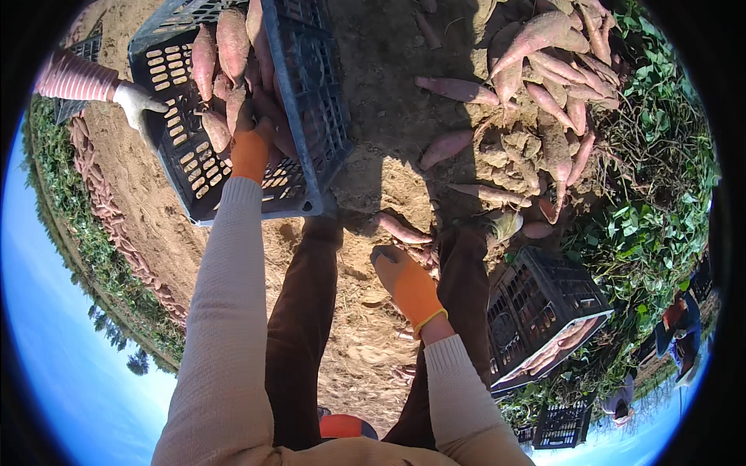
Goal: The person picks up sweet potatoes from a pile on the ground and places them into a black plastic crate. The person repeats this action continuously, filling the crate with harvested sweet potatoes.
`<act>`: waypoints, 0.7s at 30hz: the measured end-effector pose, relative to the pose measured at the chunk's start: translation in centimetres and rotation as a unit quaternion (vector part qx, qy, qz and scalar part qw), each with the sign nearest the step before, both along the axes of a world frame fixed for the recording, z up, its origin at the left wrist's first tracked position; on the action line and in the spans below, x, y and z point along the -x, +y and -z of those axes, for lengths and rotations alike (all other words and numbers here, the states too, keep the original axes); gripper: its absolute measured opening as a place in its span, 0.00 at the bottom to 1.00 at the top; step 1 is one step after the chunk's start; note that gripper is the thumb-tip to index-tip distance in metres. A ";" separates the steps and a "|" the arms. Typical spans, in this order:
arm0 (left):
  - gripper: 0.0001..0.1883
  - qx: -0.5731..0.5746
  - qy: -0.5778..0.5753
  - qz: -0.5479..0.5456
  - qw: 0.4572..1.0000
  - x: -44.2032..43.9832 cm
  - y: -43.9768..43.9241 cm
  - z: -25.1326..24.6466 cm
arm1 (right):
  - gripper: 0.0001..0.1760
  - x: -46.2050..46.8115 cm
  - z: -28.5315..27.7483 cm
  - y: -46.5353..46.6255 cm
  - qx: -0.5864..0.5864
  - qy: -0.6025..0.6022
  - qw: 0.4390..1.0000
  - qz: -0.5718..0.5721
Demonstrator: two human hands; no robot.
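My left hand (250, 150), in an orange glove with dark fingertips, reaches into a black plastic crate (317, 105) that lies tilted. Its fingers are among sweet potatoes there, against a slim sweet potato (234, 105); whether they grip it is hidden. Larger sweet potatoes (233, 43) fill the crate's far part. My right hand (408, 285), gloved alike, hangs above the soil between my legs with its fingers curled together and nothing visible in them. Just beyond it a sweet potato (402, 228) rests on the ground.
Another person's white-gloved hand (137, 108) is at the crate's left side. A heap of sweet potatoes (559, 70) lies at the upper right beside green vines (658, 110). Another crate with sweet potatoes (539, 314) stands by my right leg. A row of sweet potatoes (111, 215) runs along the left.
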State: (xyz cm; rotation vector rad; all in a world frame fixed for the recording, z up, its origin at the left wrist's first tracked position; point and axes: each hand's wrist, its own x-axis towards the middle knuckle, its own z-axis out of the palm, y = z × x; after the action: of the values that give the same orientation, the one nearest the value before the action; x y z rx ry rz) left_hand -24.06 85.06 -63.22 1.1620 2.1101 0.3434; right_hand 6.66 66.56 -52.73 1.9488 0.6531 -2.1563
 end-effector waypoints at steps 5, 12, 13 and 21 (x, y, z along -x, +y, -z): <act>0.25 0.088 -0.032 -0.009 0.996 -1.2 1.1 -2.1 | 0.27 -1.0 1.1 -1.3 -0.031 0.027 0.998 0.055; 0.20 -0.198 0.180 0.196 0.943 -17.5 0.5 -10.2 | 0.28 -4.4 -0.5 1.3 -0.008 0.034 0.994 0.102; 0.19 -0.194 0.124 0.185 0.955 -20.1 0.0 -9.3 | 0.28 -4.7 -0.6 1.8 -0.007 0.041 0.994 0.097; 0.20 0.262 -0.123 -0.117 0.950 -39.5 7.9 10.2 | 0.34 -7.4 -2.0 2.2 -0.073 0.090 0.979 0.169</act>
State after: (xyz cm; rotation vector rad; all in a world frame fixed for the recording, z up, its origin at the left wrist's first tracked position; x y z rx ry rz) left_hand 15.40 92.95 -73.43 0.5333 1.9491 0.0188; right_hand 14.03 68.77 -50.77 2.0829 0.5526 -2.5802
